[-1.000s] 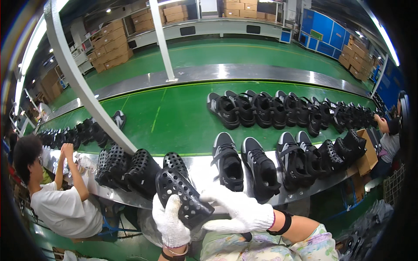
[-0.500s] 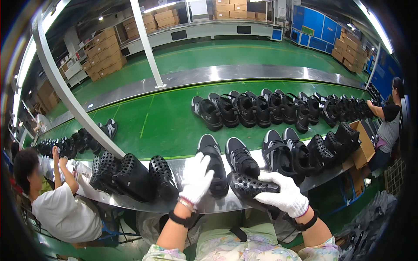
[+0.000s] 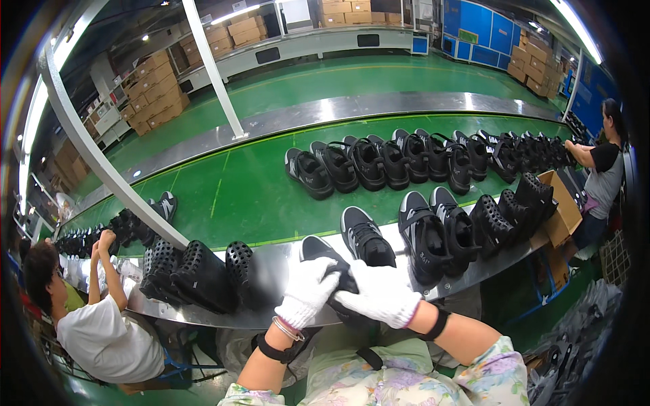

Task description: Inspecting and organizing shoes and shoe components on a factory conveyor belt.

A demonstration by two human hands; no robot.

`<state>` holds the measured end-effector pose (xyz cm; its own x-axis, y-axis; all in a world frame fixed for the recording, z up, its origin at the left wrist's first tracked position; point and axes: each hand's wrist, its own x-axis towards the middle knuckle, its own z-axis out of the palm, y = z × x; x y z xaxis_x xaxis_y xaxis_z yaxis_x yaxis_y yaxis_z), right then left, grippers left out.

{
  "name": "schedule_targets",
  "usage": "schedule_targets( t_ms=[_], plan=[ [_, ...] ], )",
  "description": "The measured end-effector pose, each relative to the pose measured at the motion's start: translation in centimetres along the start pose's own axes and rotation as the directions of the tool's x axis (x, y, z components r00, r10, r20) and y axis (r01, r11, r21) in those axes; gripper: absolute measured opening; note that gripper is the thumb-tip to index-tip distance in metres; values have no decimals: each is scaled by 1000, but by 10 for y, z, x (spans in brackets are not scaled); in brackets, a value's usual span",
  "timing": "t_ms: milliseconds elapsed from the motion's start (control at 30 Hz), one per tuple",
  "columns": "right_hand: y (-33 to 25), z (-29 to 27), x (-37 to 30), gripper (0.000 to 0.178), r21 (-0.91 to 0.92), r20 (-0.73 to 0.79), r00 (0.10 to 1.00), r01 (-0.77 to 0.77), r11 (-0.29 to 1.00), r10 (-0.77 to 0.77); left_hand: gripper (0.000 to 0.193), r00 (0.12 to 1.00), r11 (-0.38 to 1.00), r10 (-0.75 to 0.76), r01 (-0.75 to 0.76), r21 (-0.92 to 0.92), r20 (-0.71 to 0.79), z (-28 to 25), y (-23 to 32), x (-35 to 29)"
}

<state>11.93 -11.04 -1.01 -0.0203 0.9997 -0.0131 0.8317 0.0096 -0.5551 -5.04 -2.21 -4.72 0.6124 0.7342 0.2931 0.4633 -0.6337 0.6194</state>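
Note:
A black sneaker with a grey toe lies on the metal bench ledge in front of me, its heel toward me. My left hand, in a white knit glove, grips its left side with closed fingers. From the right, my gloved right hand closes over the sneaker's opening and heel. The gloves hide most of the shoe's rear, and I cannot see whether the perforated black form sits inside. Just beyond my right hand stands another black sneaker, untouched.
Black perforated forms stand left on the ledge. More sneakers are to the right. A sneaker row lines the green belt. Co-workers sit left and right. A white post rises left.
My right hand has moved left onto the sneaker; the perforated form it held is no longer visible in it. My left hand has shifted slightly right. The sneaker's toe has turned left.

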Motion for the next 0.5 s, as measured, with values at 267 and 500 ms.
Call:
schedule_targets(
  t_ms=[267,500],
  plan=[
    [13,19,13,47,-47,-35,988,149,988,-151,24,934,788,-211,337,-515,288,-24,-25,11],
    [-4,28,24,47,-121,-43,997,54,991,-59,23,977,898,-164,206,-388,138,-8,-26,6]
  ],
)
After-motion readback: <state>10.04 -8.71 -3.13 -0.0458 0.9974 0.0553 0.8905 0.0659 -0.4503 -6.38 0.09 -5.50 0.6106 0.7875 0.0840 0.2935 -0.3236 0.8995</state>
